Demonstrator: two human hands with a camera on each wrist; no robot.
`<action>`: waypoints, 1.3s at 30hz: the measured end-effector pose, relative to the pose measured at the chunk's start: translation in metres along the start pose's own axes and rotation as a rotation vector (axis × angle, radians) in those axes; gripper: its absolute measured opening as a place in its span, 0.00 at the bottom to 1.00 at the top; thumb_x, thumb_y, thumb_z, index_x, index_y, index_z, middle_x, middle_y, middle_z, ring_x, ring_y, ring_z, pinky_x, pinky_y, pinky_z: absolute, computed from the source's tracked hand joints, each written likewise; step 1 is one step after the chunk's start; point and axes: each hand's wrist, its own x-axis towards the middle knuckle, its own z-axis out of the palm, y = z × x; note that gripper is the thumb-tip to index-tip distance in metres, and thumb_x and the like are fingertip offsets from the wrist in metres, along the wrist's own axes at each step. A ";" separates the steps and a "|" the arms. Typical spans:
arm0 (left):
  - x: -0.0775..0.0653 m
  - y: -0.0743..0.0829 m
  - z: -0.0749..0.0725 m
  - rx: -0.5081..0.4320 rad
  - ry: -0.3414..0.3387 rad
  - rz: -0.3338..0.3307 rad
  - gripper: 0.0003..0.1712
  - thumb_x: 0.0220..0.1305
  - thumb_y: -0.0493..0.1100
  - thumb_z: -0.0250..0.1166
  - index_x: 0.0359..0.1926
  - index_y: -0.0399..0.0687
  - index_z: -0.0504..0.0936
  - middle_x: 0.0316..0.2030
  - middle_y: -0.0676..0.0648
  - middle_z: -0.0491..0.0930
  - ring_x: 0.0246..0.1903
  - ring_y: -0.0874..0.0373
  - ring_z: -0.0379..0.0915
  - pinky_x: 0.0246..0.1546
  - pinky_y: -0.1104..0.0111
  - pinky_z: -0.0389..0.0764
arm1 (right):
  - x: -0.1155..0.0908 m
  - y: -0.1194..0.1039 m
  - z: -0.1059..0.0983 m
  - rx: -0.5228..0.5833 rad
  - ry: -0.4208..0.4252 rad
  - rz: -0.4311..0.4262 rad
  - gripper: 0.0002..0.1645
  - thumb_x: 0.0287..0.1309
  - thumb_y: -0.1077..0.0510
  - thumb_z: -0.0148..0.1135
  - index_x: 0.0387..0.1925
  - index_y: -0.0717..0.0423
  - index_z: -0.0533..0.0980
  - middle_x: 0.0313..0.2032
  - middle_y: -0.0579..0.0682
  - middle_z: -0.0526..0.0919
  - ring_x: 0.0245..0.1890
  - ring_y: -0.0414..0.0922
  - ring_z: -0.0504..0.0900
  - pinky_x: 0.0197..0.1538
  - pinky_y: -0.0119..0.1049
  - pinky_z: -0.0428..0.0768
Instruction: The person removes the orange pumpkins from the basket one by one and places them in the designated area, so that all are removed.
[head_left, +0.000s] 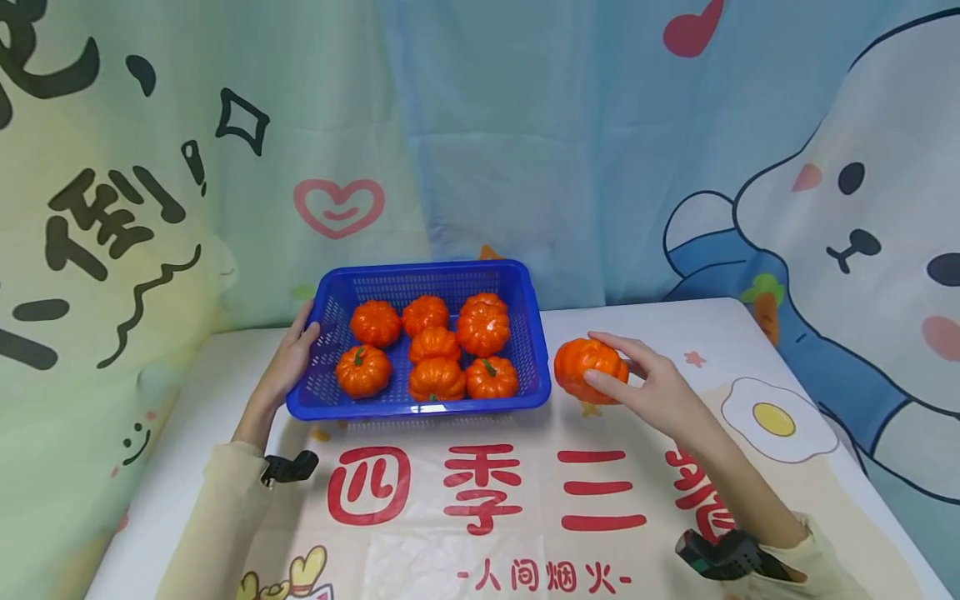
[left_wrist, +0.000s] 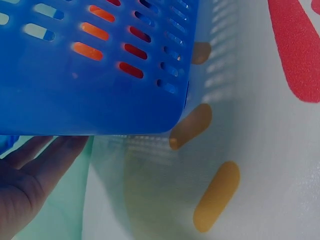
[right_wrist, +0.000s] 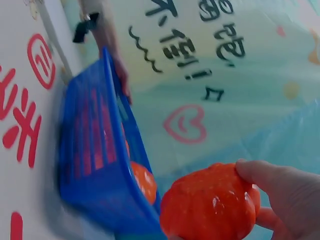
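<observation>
1. Held item: one orange pumpkin [head_left: 588,371], glossy and ribbed, above the table [head_left: 645,321] just right of the basket's right side.
2. Container: blue basket [head_left: 420,410], slotted walls, with several like pumpkins [head_left: 363,372] spread over its floor, some showing a green stem.
3. Handling, step in hand (judged: carrying the single pumpkin beside the basket): keep thumb and fingers on opposite sides of the ribs; the glossy skin could slip, so firm but light pressure. Lift clear of the right rim, keep the knuckles off the edge, and lower rather than drop, since round pieces may roll. Bare floor shows at the basket's right and near-left.
4. Right hand [head_left: 660,392]: part-spread, pinching the pumpkin from its right between thumb, on the near side, and fingers, on the far side.
5. Left hand [head_left: 291,354]: fingers extended, touching the basket's left side; whether they hook under the rim, cannot tell. Light steadying pressure would suit.
</observation>
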 end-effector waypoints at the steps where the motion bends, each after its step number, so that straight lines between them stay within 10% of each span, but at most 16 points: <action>1: 0.000 -0.001 -0.001 0.000 -0.003 -0.002 0.34 0.78 0.45 0.35 0.77 0.45 0.32 0.77 0.37 0.32 0.76 0.36 0.28 0.73 0.41 0.33 | 0.002 0.003 -0.003 -0.019 0.017 0.007 0.39 0.62 0.41 0.60 0.71 0.46 0.62 0.69 0.60 0.65 0.66 0.63 0.66 0.53 0.55 0.81; 16: 0.014 -0.034 -0.001 0.042 0.018 0.022 0.35 0.78 0.53 0.34 0.77 0.53 0.32 0.78 0.42 0.34 0.76 0.39 0.30 0.74 0.42 0.34 | 0.109 0.052 0.001 -0.146 0.100 0.080 0.40 0.65 0.43 0.57 0.71 0.59 0.61 0.65 0.68 0.65 0.61 0.63 0.68 0.58 0.58 0.77; 39: 0.015 -0.032 -0.003 0.042 0.021 0.016 0.34 0.78 0.53 0.33 0.77 0.55 0.31 0.78 0.41 0.33 0.76 0.37 0.30 0.73 0.39 0.34 | 0.111 0.054 -0.007 -0.099 0.146 0.088 0.40 0.66 0.46 0.57 0.72 0.54 0.54 0.65 0.67 0.65 0.61 0.64 0.67 0.60 0.59 0.75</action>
